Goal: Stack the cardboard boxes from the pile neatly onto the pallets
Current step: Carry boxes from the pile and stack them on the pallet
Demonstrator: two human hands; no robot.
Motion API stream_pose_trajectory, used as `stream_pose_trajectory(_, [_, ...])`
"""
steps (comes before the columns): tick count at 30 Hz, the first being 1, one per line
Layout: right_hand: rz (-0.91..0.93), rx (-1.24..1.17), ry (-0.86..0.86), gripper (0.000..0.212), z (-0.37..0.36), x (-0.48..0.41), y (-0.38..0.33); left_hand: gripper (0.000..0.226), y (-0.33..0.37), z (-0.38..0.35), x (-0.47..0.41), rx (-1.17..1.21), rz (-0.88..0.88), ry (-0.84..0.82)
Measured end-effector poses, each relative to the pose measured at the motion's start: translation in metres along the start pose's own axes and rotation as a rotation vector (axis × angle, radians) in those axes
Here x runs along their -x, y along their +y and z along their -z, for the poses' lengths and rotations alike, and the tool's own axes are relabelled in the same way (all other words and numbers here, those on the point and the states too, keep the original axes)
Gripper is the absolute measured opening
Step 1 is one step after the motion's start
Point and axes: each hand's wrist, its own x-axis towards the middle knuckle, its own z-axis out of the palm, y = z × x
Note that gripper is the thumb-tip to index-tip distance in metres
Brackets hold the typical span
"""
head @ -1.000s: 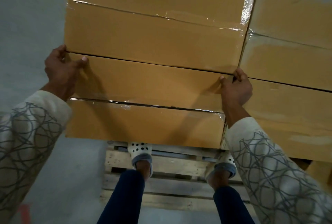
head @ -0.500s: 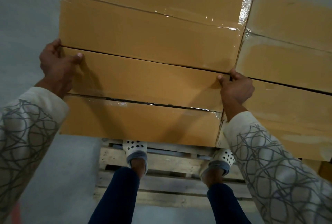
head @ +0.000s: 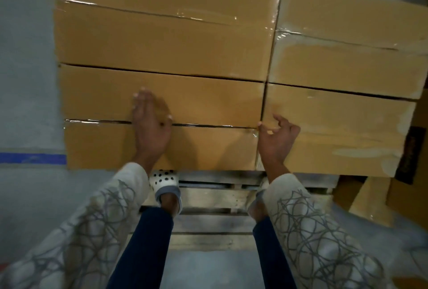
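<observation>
two hands meet the brown taped cardboard box (head: 208,103) at mid frame, over the pale wooden pallet (head: 208,198): left hand (head: 150,126) flat and released on top, right hand (head: 276,137) loosely curled at its corner, grasping nothing. i would push evenly until edges sit flush.

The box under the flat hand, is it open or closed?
Closed. The box has its top flaps flat, meeting at a seam with shiny tape under the left hand.

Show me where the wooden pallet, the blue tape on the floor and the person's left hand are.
wooden pallet (head: 208,198): head view, on a bare slat near its front.
blue tape (head: 32,158): head view, middle of the strip.
left hand (head: 151,126): head view, back of the hand.
</observation>
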Motion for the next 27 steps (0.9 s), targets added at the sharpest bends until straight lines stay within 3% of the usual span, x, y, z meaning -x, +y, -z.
stream_pose_trajectory(5, [-0.097,-0.007,-0.052,0.043,0.041,0.022,0.039,0.073,0.072,-0.043,0.083,0.006,-0.111,-0.199])
stream_pose_trajectory(10, [0.010,0.094,-0.181,0.041,0.099,0.049,0.065,0.071,0.141,-0.031,0.136,-0.140,-0.115,-0.343])
stream_pose_trajectory(17, [0.318,0.394,-0.429,0.056,0.237,0.099,0.045,0.073,0.242,0.040,0.199,-0.245,-0.097,-0.430])
stream_pose_trajectory(22, [0.281,0.359,-0.408,0.058,0.329,0.169,0.014,0.071,0.296,0.104,0.250,-0.225,-0.138,-0.465])
stream_pose_trajectory(27, [0.260,0.275,-0.337,0.059,0.375,0.238,-0.018,0.072,0.321,0.173,0.283,-0.166,-0.186,-0.477])
